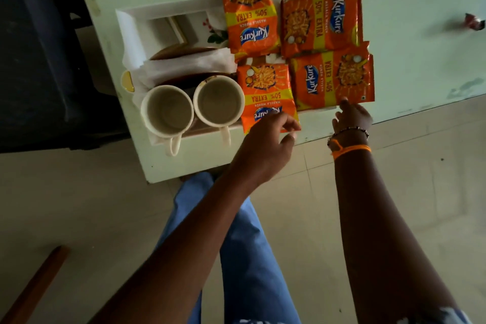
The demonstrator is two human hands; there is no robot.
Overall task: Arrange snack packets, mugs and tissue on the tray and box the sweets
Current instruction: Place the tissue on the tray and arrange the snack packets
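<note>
Several orange Kurkure snack packets lie across the right half of the white tray [131, 16]. Two are at the back [249, 8] [322, 18] and two at the front [265, 92] [332, 79]. Two empty cream mugs [168, 113] [218, 101] stand side by side at the tray's front left, handles toward me. White tissue [184, 66] sits in a brown holder behind them. My left hand [268, 139] hovers over the front left packet's near corner, finger and thumb slightly apart. My right hand [352, 118] touches the near edge of the front right packet with its fingertips.
The tray rests on a pale table [420, 60] near its front left corner. One wrapped sweet [474, 22] lies at the far right of the table. A dark chair [39, 60] stands left of the table. My legs in blue trousers [244, 244] are below, over a tiled floor.
</note>
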